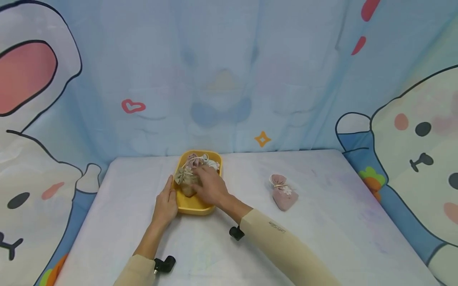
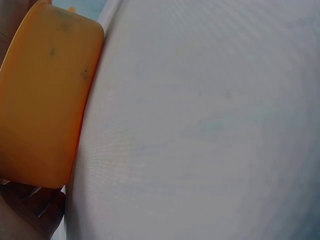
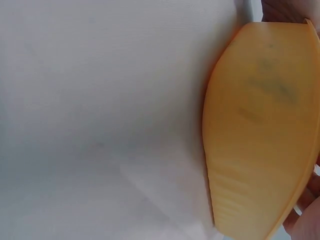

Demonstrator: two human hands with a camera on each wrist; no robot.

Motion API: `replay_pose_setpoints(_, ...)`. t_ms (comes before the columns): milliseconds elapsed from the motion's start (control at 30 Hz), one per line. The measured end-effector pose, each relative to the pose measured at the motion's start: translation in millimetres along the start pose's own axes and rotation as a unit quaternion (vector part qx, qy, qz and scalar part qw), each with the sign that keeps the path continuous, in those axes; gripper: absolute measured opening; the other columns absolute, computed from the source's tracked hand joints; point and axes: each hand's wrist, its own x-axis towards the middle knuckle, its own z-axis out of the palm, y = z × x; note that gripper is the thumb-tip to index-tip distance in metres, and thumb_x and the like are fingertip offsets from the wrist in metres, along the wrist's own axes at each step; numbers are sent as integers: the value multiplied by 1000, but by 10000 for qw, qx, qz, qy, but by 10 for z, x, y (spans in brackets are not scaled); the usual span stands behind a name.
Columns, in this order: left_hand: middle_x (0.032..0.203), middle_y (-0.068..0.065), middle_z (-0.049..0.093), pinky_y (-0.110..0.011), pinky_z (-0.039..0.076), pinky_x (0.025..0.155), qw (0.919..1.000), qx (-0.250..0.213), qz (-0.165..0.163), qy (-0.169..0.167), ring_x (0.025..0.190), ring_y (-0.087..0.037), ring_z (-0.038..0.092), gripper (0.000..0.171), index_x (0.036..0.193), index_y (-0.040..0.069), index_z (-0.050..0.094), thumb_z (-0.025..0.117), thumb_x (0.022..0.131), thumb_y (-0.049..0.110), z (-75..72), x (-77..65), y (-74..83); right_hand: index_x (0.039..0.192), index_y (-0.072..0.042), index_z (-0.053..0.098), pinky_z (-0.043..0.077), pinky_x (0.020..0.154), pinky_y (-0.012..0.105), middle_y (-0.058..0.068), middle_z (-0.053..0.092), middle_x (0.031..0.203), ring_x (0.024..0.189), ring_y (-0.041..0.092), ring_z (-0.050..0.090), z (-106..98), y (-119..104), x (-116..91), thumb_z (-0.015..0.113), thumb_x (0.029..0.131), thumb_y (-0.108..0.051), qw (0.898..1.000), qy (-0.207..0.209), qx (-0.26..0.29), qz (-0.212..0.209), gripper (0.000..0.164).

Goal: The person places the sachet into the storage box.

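Note:
A yellow plastic basket (image 1: 196, 209) stands on the table with several small drawstring pouches inside. My left hand (image 1: 166, 204) rests along its left outer wall, fingers fairly straight against the side. Reaching in from the right, my right hand (image 1: 211, 184) pinches an olive-green pouch (image 1: 187, 183) between thumb and fingers, covering part of it. Behind that one lie a mauve pouch (image 1: 195, 159) and a whitish pouch (image 1: 214, 163). Both wrist views show the basket's orange-looking outer wall (image 2: 47, 100), with fingers at its edges.
A pink drawstring pouch (image 1: 284, 196) with a white flower lies on the table to the right of the basket. The white-covered table (image 1: 332, 222) meets a light-blue cartoon curtain (image 1: 222, 71) at its back edge. Dark wrist cameras (image 1: 164, 264) sit on both wrists.

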Motion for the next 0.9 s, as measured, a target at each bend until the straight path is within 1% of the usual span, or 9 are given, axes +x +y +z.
replay_pose_setpoints(133,167,-22,31,-56,28,127,10000,-11,-2,3,155,-39,31,57,165,3,23,33,110,13,5,-8,-13,129,-15,71,51,103,41,3,66,124,116,22,59,-30,51,-41,77,94,-21,9987,375,-55,-339,36)
replay_pose_setpoints(200,167,-22,31,-56,27,127,10000,-24,-16,19,155,-39,31,57,165,4,23,32,110,13,6,-10,-24,127,-15,72,50,103,44,3,66,123,116,22,59,-52,80,-54,77,94,-21,9977,509,-56,-445,33)
replay_pose_setpoints(267,168,-20,31,-55,27,128,10000,-28,-44,33,155,-38,31,57,165,4,23,32,111,14,7,-10,-32,122,-17,74,47,106,46,2,67,123,119,23,58,-77,112,-67,78,94,-24,9971,597,-56,-467,29)
replay_pose_setpoints(367,168,-20,31,-54,26,128,10000,-24,-38,44,155,-38,31,56,165,4,23,31,111,14,6,-8,-39,116,-16,74,44,110,51,2,67,127,123,26,56,-130,165,-93,79,93,-29,9966,755,-82,-334,27)
replay_pose_setpoints(467,168,-20,30,-54,26,128,10000,-23,6,60,156,-38,30,56,165,3,23,31,110,12,7,-9,-34,115,-14,72,43,109,53,4,67,126,121,29,56,-186,228,-126,80,92,-32,9952,957,-126,-178,31)
replay_pose_setpoints(567,168,-20,30,-54,26,128,10000,-9,15,74,156,-38,30,56,165,3,23,31,110,12,10,-10,-32,118,-11,70,44,107,54,7,66,125,119,31,56,-240,291,-159,80,92,-29,9935,1133,-23,-92,33)
replay_pose_setpoints(733,168,-20,31,-54,26,128,10000,24,17,60,155,-38,30,56,165,3,23,31,110,12,14,0,-27,119,-9,70,44,105,55,9,66,129,120,33,56,-310,391,-220,81,92,-23,9909,1320,280,10,33)
replay_pose_setpoints(900,167,-22,31,-55,27,128,9999,83,42,40,155,-39,31,56,165,3,23,30,110,12,12,-6,-16,121,-10,69,43,106,55,9,64,133,123,32,55,-364,513,-285,80,93,-24,9898,1377,324,155,33)
